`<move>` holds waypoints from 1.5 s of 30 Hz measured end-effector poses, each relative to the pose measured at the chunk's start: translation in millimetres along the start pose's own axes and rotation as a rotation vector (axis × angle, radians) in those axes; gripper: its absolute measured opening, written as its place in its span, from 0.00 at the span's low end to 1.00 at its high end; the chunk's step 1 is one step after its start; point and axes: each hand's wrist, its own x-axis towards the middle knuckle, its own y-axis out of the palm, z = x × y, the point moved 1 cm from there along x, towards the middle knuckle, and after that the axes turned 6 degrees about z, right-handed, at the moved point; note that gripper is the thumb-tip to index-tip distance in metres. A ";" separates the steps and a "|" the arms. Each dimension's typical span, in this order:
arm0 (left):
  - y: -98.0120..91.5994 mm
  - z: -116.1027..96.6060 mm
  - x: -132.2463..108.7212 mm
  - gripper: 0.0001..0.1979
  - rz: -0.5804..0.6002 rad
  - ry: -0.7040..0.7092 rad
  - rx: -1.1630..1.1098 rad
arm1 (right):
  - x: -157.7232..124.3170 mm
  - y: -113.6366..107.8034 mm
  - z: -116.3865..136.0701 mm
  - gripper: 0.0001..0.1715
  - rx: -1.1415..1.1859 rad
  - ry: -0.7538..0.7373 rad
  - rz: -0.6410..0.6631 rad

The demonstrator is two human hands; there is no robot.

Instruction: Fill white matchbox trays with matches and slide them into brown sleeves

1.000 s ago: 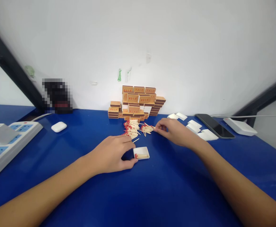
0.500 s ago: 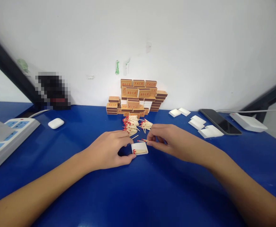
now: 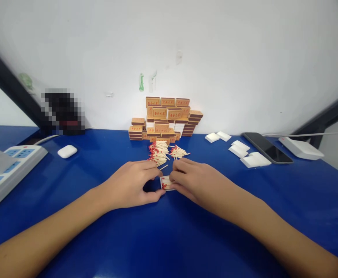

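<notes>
A small white matchbox tray [image 3: 161, 182] lies on the blue table in front of me, with red-headed matches [image 3: 165, 186] inside. My left hand [image 3: 134, 183] steadies its left end between thumb and fingers. Over the tray's right part is my right hand [image 3: 192, 179], its bent fingers pinching matches whose red tips point left into the tray. Those fingers hide the tray's right end. Just beyond the hands lie a larger pile of loose matches [image 3: 158, 152] and a smaller pile of matches [image 3: 178, 152].
Printed matchboxes [image 3: 160, 114] are stacked against the wall behind the piles. Several empty white trays [image 3: 254, 160] and a phone [image 3: 267, 148] lie to the right, with a white box [image 3: 301, 148] beyond. At left are a power strip [image 3: 15, 170] and a white earbud case [image 3: 67, 151].
My right hand has moved left and down, bringing its matches from beside the tray into it. My left hand keeps its hold at the left end.
</notes>
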 end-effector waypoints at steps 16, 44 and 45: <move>-0.7 0.0 -1.3 0.12 0.014 -0.005 0.016 | 0.3 1.5 -4.9 0.08 0.129 0.040 0.026; 0.1 1.4 -2.5 0.12 0.009 0.006 0.012 | 29.0 32.3 -81.0 0.10 0.122 0.429 -0.385; 0.5 1.7 -2.2 0.12 0.010 0.005 0.014 | 30.2 31.5 -81.0 0.10 0.124 0.435 -0.364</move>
